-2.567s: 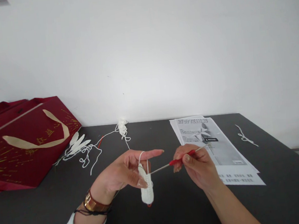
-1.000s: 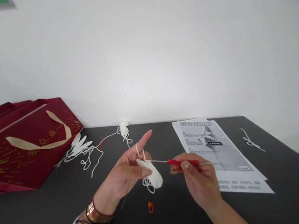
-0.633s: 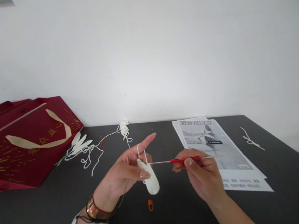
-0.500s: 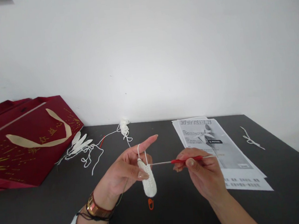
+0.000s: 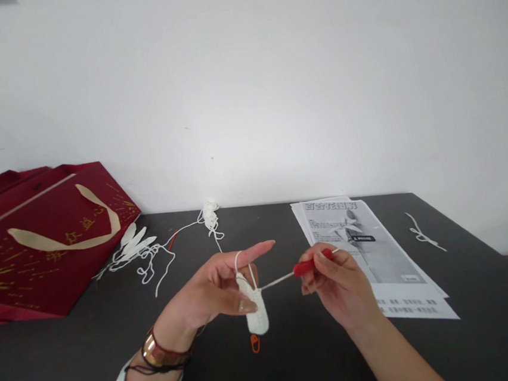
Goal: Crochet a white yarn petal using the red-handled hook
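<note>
In the head view, the white crochet piece (image 5: pixel 255 310) is up off the desk (image 5: pixel 314 352), in front of the person, and it hangs close to upright: long axis steep, top end leaning a touch left, rounded end down. The left hand (image 5: pixel 214 293) has it pinched under the thumb, index finger stretched out to the right with the yarn (image 5: pixel 252 274) looped over it. And here's the right hand (image 5: pixel 338 278), thumb and fingers closed on the red grip of the crochet hook (image 5: pixel 312 263)! That hook slants, tip down-left at the piece's upper edge, tail up-right.

Room now: dark desktop spans the stretch from the hands to the back edge, which meets the wall. The right edge slopes away from the back right corner, well apart from the right hand; the near edge is out of view.

Just below the piece, an orange clip (image 5: pixel 255 344). Printed sheets (image 5: pixel 392 273) lie beyond the right hand, partly covered by it, with a knotted white cord (image 5: pixel 422 236) nearer the right edge. Over left, a dark red bag (image 5: pixel 23 266), white petal shapes (image 5: pixel 136 245) against it, loose strands, a thin red stick (image 5: pixel 172 240); at the back edge, a white yarn bundle (image 5: pixel 210 215).
</note>
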`<state>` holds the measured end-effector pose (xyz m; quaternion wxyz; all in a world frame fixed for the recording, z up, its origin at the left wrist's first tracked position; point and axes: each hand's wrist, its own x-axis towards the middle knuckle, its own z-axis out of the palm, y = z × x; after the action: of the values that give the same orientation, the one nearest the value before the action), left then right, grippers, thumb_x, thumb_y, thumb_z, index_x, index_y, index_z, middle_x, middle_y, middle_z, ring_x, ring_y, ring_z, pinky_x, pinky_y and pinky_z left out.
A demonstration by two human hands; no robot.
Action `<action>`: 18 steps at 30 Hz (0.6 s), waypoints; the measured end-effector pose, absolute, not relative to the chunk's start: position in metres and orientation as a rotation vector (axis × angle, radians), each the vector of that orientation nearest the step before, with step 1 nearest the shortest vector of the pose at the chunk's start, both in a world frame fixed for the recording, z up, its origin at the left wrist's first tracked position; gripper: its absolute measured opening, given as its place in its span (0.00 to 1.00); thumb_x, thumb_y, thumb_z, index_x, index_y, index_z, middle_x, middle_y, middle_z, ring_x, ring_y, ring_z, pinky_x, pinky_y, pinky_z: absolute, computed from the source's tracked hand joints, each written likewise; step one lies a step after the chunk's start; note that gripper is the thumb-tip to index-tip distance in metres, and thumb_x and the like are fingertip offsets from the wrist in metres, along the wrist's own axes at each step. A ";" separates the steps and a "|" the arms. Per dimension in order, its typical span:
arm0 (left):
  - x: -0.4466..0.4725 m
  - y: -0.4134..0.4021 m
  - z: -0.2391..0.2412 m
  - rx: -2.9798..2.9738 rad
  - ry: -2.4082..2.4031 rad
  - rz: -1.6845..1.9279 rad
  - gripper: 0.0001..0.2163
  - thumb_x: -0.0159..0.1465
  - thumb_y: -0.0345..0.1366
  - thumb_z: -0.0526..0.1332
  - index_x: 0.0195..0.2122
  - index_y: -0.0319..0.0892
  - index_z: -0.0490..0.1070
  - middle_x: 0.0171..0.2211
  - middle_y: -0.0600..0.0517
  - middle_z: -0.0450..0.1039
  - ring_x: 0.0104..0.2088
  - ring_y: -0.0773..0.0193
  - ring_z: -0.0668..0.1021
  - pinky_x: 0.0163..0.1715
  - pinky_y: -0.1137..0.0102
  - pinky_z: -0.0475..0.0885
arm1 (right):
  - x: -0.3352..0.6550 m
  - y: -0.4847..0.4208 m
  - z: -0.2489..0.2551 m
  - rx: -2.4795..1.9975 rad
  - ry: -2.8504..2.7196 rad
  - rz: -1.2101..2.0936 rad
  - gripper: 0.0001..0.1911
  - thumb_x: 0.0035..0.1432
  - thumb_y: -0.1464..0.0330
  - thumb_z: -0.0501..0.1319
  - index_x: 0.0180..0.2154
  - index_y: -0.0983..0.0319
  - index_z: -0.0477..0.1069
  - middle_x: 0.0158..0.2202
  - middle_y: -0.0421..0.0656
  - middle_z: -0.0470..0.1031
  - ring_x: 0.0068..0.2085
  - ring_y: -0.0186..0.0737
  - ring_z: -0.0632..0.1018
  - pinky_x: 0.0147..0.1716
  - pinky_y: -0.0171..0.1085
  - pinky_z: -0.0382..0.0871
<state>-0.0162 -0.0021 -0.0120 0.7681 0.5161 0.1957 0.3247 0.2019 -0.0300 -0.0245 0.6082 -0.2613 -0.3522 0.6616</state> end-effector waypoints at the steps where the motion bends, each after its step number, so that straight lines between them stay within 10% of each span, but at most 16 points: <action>1: -0.015 -0.003 -0.012 1.233 0.461 0.746 0.32 0.52 0.25 0.68 0.59 0.50 0.67 0.24 0.56 0.68 0.23 0.69 0.67 0.24 0.74 0.61 | 0.201 -0.029 -0.025 -0.621 -0.742 1.576 0.09 0.53 0.65 0.69 0.29 0.66 0.79 0.18 0.40 0.77 0.17 0.28 0.75 0.18 0.25 0.73; 9: 0.003 -0.008 -0.023 1.718 0.660 1.141 0.31 0.60 0.24 0.62 0.62 0.56 0.61 0.26 0.57 0.67 0.28 0.67 0.68 0.32 0.71 0.67 | 0.192 -0.026 -0.034 -0.701 -0.501 1.695 0.10 0.51 0.66 0.70 0.32 0.67 0.78 0.21 0.41 0.78 0.19 0.27 0.74 0.21 0.25 0.76; 18: 0.021 -0.010 -0.030 1.256 0.855 1.229 0.32 0.56 0.28 0.67 0.62 0.51 0.62 0.24 0.60 0.65 0.26 0.71 0.67 0.29 0.75 0.64 | 0.186 -0.039 -0.038 -0.864 -0.965 1.094 0.06 0.59 0.67 0.63 0.37 0.60 0.78 0.29 0.42 0.81 0.27 0.34 0.80 0.28 0.31 0.77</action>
<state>0.0213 -0.0102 -0.0304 0.5593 0.5329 0.3624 0.5214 0.1856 -0.0387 -0.0375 0.6615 -0.3821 -0.4269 0.4839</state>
